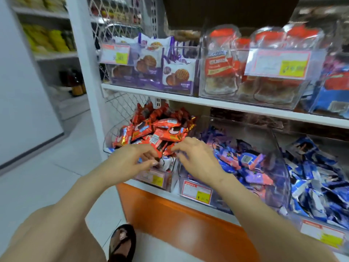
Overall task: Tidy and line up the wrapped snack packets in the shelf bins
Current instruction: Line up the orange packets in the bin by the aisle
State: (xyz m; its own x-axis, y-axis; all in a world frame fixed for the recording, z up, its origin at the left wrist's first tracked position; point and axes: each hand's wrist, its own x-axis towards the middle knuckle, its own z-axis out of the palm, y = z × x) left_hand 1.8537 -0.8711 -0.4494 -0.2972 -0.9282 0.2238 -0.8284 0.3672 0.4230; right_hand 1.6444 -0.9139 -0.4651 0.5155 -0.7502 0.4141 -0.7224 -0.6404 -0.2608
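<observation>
Working at the front edge of the leftmost clear bin (113,136) on the lower shelf (174,194). Pinching one red packet (160,149) between thumb and fingertips of the left hand (130,157), grip narrow. Reaching in with the right hand (198,157) just beside it, bending its fingers toward the same packets; failing to tell through the blur whether gripping anything.

Judging the task as barely under way. Seeing the red snack packets (160,129) heaped at all angles in this bin, finding none lined up. Noting the blue and pink packets (245,163) in the middle bin (279,157) and the blue and white packets (311,182) in the right-hand bin (321,235) equally jumbled. Noting the purple cookie packs (170,72) on the upper shelf (188,100) standing upright, roughly in rows. Reckoning on all three lower bins needing straightening, starting with the red heap.
</observation>
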